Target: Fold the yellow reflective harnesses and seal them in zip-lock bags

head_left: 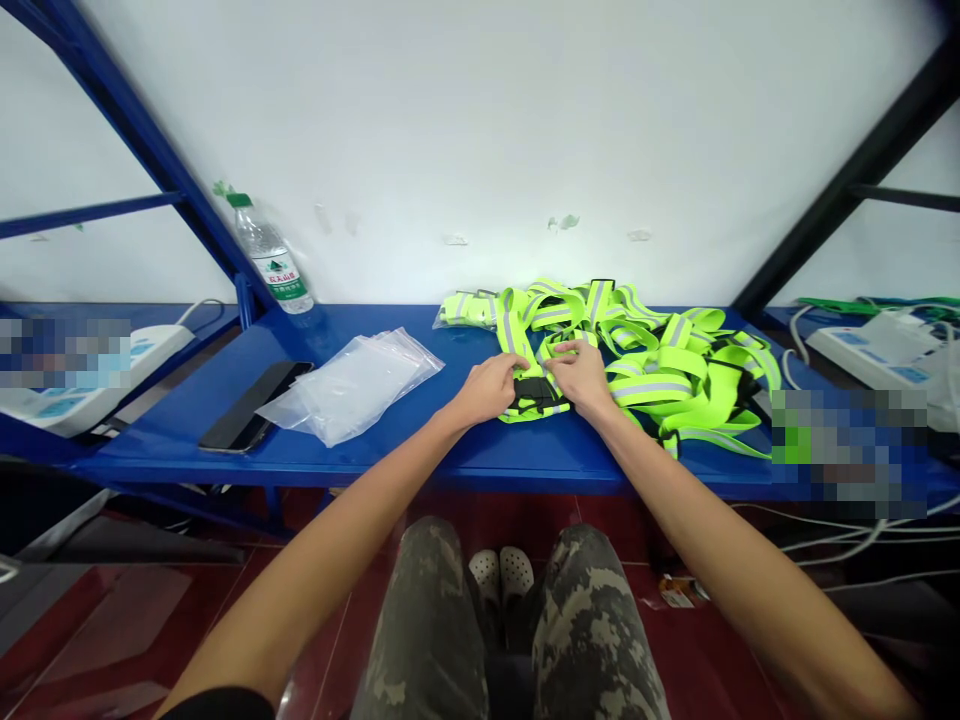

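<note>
Neon yellow-green straps with grey reflective stripes (667, 388) lie in a loose pile on the blue table (420, 440). At the pile's left end, my left hand (491, 388) pinches the edge of a strap bundle with black parts (534, 392). On the bundle's other side my right hand (579, 374) has its fingers closed on the neon strap. Behind them, a folded strap in clear plastic (469, 310) lies near the wall. A stack of clear plastic bags (356, 385) is to the left of my hands.
A black phone (255, 408) lies partly under the bags. A water bottle (276, 262) leans against the wall at the back left. White power strips (120, 375) are beyond the blue frame on the left and also at the right, with cables.
</note>
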The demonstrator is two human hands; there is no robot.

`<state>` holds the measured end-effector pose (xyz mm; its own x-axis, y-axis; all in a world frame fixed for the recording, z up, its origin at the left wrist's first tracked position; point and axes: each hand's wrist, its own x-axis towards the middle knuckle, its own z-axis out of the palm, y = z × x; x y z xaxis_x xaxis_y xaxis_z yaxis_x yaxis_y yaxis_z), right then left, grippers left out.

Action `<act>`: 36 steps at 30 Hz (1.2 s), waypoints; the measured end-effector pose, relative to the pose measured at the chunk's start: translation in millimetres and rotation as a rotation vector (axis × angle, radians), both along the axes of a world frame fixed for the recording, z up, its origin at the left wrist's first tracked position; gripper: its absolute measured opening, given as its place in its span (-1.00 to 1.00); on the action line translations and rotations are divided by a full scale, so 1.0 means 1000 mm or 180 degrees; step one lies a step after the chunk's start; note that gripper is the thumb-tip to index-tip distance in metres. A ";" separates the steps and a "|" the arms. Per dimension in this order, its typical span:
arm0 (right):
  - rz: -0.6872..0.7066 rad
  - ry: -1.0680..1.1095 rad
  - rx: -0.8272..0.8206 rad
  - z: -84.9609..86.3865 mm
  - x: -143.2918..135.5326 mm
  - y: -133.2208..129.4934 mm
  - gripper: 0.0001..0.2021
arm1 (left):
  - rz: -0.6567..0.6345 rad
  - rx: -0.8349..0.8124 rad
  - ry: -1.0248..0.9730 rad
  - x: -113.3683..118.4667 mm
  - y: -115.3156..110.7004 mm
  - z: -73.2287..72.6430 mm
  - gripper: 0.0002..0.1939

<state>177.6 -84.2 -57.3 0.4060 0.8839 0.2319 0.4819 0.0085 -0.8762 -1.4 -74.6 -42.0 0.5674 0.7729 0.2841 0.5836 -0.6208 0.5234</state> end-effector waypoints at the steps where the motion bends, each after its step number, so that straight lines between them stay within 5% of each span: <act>1: -0.0141 -0.0260 0.0053 0.002 -0.001 -0.004 -0.68 | 0.0006 -0.0031 0.0074 0.001 0.001 0.001 -0.59; 6: -0.0486 -0.1426 0.0334 0.012 -0.006 -0.018 -0.70 | -0.0009 0.0007 0.0241 0.003 0.002 0.003 -0.57; 14: 0.0812 -0.1450 -0.0142 0.019 0.000 -0.015 -0.75 | 0.0065 -0.0131 0.0350 0.003 -0.002 0.009 -0.58; 23: 0.1923 -0.1968 0.0286 0.016 0.011 -0.058 -0.32 | 0.0413 -0.0292 0.0562 0.007 0.001 0.010 -0.60; 31: 0.1732 -0.2514 0.0779 0.007 0.011 -0.058 -0.55 | 0.0516 -0.0376 -0.0111 0.006 0.005 0.004 -0.76; 36: 0.1694 -0.2513 0.0805 0.007 0.010 -0.056 -0.52 | 0.0772 0.0120 -0.0830 0.006 -0.011 0.005 -0.75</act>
